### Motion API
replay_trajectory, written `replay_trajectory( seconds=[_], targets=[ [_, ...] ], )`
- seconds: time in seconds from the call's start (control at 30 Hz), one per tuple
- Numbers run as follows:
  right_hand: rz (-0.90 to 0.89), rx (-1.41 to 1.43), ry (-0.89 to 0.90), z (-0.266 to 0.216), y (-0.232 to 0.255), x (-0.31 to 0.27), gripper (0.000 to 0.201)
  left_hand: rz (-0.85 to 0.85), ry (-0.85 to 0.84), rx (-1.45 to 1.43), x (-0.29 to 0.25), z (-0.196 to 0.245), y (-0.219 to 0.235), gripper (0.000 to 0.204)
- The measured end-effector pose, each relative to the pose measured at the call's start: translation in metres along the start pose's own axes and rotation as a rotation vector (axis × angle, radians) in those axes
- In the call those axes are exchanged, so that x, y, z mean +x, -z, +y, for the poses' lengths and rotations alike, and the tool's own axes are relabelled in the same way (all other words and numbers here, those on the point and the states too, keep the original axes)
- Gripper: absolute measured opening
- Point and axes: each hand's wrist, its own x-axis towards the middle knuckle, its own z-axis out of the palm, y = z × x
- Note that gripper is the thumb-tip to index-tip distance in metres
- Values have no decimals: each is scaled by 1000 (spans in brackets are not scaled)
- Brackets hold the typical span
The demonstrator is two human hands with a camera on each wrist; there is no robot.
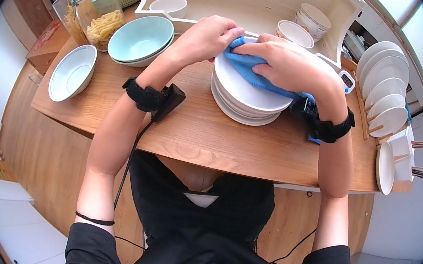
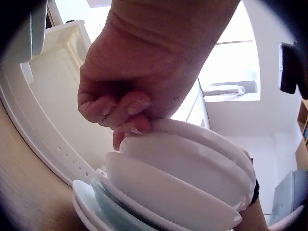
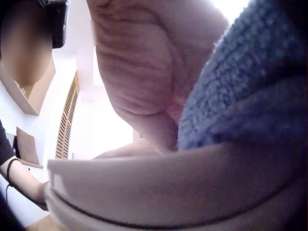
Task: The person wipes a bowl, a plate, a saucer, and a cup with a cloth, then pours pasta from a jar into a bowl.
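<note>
A stack of white plates (image 1: 245, 116) stands at the table's front middle, the top plate (image 1: 241, 85) partly covered by a blue cloth (image 1: 260, 77). My left hand (image 1: 210, 37) grips the far left rim of the top plate. In the left wrist view its curled fingers (image 2: 120, 108) sit right at that rim. With bent fingers my right hand (image 1: 296, 66) holds the fuzzy cloth against the plate's far side. The cloth hangs over the right rim toward my wrist. Seen from the right wrist, the cloth (image 3: 240, 91) lies between palm and plate.
Light-blue bowls (image 1: 141, 39), a white bowl (image 1: 73, 73) and a pasta jar (image 1: 100, 23) stand left. Behind the stack is an open cream cabinet (image 1: 227, 2) with bowls (image 1: 312, 20). Along the right edge are racked plates (image 1: 388, 69), a small timer (image 1: 346, 81) and chopsticks (image 1: 421, 144).
</note>
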Motion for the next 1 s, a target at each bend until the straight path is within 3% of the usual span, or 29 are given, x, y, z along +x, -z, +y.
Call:
replay_trajectory(
  seconds=[0.17,0.43,0.5,0.63,0.73,0.87,1.0],
  targets=[
    [21,-106,-68,20,7,-3,45,-112,-3,-28,-3,0,5,33],
    [-211,-69,-250,23,29,-12,36,-96,52,6,-3,4,7,30],
    [-338,-94,-181,12,34,-13,33,-86,61,10,-3,4,6,29],
    [-394,83,20,-8,30,-13,30,-74,48,1,-3,3,6,28],
    [-287,116,198,-13,22,-13,35,-72,27,-6,-4,4,6,28],
    [-195,-68,122,-15,7,-5,46,-34,-65,-35,0,-4,0,30],
    [-53,-156,60,-7,-1,-3,48,-60,-30,-41,2,-1,2,34]
  ],
)
